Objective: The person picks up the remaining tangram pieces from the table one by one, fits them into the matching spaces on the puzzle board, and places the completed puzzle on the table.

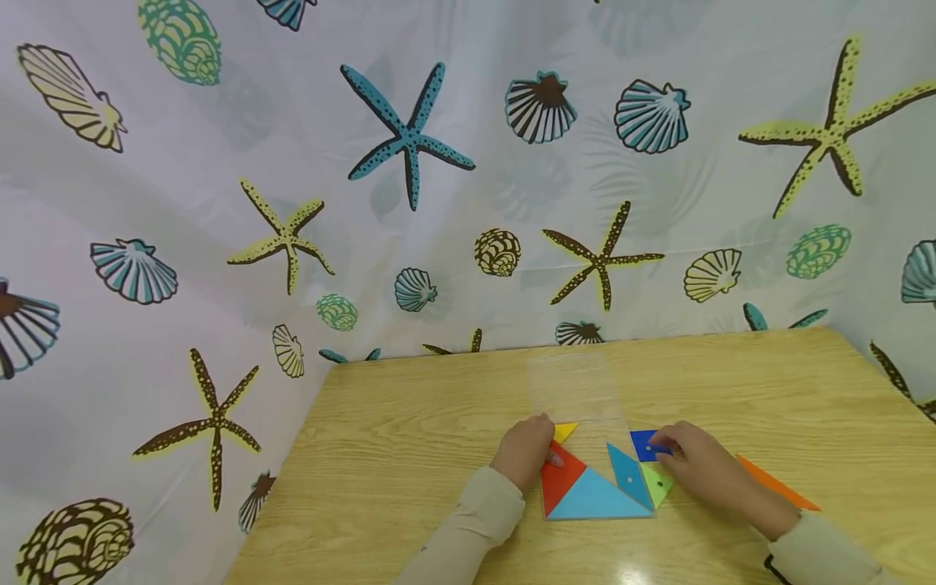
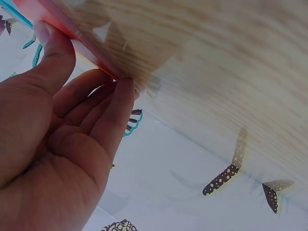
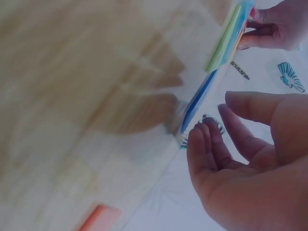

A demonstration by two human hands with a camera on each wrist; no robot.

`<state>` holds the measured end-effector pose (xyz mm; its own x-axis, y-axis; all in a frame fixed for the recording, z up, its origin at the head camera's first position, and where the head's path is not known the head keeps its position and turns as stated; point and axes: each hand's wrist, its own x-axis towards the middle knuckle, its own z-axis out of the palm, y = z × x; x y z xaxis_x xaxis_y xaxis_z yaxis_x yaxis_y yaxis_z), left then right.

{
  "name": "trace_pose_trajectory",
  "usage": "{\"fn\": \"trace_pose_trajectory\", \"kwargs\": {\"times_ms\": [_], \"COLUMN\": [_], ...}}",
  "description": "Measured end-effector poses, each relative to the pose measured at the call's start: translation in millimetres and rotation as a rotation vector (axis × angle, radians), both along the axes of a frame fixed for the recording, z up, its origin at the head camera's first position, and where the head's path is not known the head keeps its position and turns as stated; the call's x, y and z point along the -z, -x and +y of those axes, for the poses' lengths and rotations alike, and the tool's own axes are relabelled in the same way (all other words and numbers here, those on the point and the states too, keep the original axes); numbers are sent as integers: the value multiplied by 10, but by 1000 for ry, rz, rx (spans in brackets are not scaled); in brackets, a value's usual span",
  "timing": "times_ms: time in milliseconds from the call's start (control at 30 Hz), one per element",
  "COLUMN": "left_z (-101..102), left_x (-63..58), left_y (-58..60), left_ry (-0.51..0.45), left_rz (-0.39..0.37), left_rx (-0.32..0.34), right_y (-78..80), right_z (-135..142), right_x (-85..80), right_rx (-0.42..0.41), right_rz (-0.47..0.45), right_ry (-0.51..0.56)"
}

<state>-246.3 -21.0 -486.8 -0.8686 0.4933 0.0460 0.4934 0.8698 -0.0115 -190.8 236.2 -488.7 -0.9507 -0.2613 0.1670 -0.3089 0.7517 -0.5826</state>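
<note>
My left hand holds the near-left side of a clear plastic tray, its thumb on a red triangle and its fingers at the edge. A large light-blue triangle lies beside the red one, and a yellow piece shows behind the hand. Right of these lies a blue parallelogram. My right hand is at a dark blue piece, which it partly covers; in the right wrist view its loosely bent fingers stand apart around nothing. A light-green triangle lies just below the dark blue piece.
An orange piece lies on the wooden table behind my right forearm. A clear plastic sheet extends from the tray toward the back. A curtain with shells and starfish hangs along the table's far edge.
</note>
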Motion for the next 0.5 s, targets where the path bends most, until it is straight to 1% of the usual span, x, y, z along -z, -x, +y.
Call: {"fn": "trace_pose_trajectory", "kwargs": {"times_ms": [67, 200, 267, 500], "left_z": [-2, -1, 0, 2], "left_x": [7, 19, 24, 25], "left_y": [-2, 4, 8, 0], "left_ry": [5, 15, 14, 9], "left_rz": [1, -1, -3, 7], "left_rx": [3, 1, -3, -3], "right_y": [-10, -6, 2, 70], "right_z": [74, 187, 219, 220], "right_x": [29, 75, 84, 103], "right_rx": [13, 22, 14, -27], "right_rz": [11, 0, -8, 23], "right_ry": [-7, -21, -25, -62]}}
